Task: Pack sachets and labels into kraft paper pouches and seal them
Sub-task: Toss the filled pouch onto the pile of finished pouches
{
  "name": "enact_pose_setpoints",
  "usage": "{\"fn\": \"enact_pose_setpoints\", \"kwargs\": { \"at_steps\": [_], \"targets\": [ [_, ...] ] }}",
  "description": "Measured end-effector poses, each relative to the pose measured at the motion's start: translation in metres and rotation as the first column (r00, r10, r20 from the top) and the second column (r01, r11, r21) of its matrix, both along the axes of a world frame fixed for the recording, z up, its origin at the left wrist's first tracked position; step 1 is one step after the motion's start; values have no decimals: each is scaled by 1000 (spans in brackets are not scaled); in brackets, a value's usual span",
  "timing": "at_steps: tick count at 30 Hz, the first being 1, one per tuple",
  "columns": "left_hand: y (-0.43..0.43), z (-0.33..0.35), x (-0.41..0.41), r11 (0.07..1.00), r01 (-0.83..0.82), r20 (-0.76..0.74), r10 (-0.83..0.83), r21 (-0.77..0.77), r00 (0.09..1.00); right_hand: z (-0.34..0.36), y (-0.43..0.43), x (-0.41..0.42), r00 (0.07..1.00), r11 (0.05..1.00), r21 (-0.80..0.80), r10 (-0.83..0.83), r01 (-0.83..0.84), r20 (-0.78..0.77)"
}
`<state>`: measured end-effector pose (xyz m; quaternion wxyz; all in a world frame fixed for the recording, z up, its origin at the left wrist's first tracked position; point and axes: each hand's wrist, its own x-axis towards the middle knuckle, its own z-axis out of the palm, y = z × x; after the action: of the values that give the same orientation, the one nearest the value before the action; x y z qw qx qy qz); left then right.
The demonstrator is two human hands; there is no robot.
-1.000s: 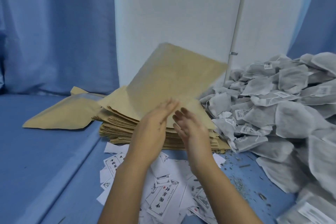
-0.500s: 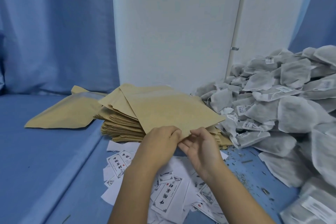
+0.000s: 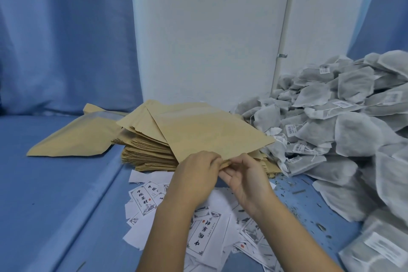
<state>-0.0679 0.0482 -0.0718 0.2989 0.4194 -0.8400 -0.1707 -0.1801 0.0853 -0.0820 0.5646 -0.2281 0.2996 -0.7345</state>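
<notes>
A person is holding the top kraft pouch (image 3: 212, 134) by its near edge with both hands. The left hand (image 3: 196, 174) is curling its fingers (image 3: 214, 158) over that edge and pinching the paper. The right hand (image 3: 247, 181) is lying palm up just beside it, and its fingers (image 3: 228, 175) are reaching under the same edge and gripping it too. The two hands are sitting very close together. The pouch is lying tilted on a stack of pouches (image 3: 145, 154), which is sitting at 11 o'clock from the hands, and one corner is pointing to 3 o'clock. At 9 o'clock from the stack, a loose pouch (image 3: 75, 137) is lying flat on the blue tabletop (image 3: 55, 194), just beside the stack. A big heap of grey sachets (image 3: 344, 132) is piling up at 2 o'clock from the hands, and small white tags are showing on some of them. A pile of white labels (image 3: 205, 234) with black writing is lying at 6 o'clock, under the person's arms. Little dry crumbs (image 3: 295, 192) are lying on the tabletop at 4 o'clock. A white wall (image 3: 209, 40) is standing at 12 o'clock, and a blue curtain (image 3: 61, 40) is hanging at 10 o'clock.
</notes>
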Motion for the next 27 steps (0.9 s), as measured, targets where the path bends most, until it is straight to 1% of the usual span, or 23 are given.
{"fn": "enact_pose_setpoints", "kwargs": {
  "at_steps": [3, 6, 8, 10, 13, 15, 19, 22, 24, 25, 27],
  "targets": [
    [3, 2, -5, 993, -36, 50, 42, -113, 998, 2, 1, 2, 997, 1000, -10, -27, 26, -79],
    [11, 5, -14, 985, -76, -11, 75, -153, 997, 6, 2, 7, 982, 999, -13, -51, 49, -182],
    [14, 6, -17, 980, -111, -51, 103, -167, 993, 8, 4, 9, 975, 998, -12, -63, 61, -212],
    [16, 6, -18, 973, -120, -51, 112, -198, 992, 9, 5, 7, 973, 993, 7, -112, 116, -202],
    [20, 7, -21, 951, -99, 39, 115, -294, 993, 10, 6, 2, 956, 972, 50, -218, 231, -194],
    [22, 7, -23, 944, -100, 40, 118, -313, 992, 8, 6, 2, 943, 953, 84, -271, 291, -191],
    [21, 8, -21, 932, -172, -11, 177, -318, 984, 7, 6, 5, 953, 959, 90, -253, 270, -170],
    [28, 11, -18, 899, -171, -55, 162, -404, 985, 8, 5, 3, 979, 975, 97, -192, 198, -70],
    [28, 12, -14, 882, -167, -70, 152, -442, 986, 9, 4, -1, 984, 975, 128, -180, 179, -3],
    [27, 13, -11, 879, -180, -82, 160, -441, 984, 10, 4, -5, 981, 970, 151, -194, 189, 21],
    [21, 12, -3, 897, -233, -129, 198, -376, 972, 12, 4, -16, 966, 950, 202, -254, 239, 51]
  ]
}}
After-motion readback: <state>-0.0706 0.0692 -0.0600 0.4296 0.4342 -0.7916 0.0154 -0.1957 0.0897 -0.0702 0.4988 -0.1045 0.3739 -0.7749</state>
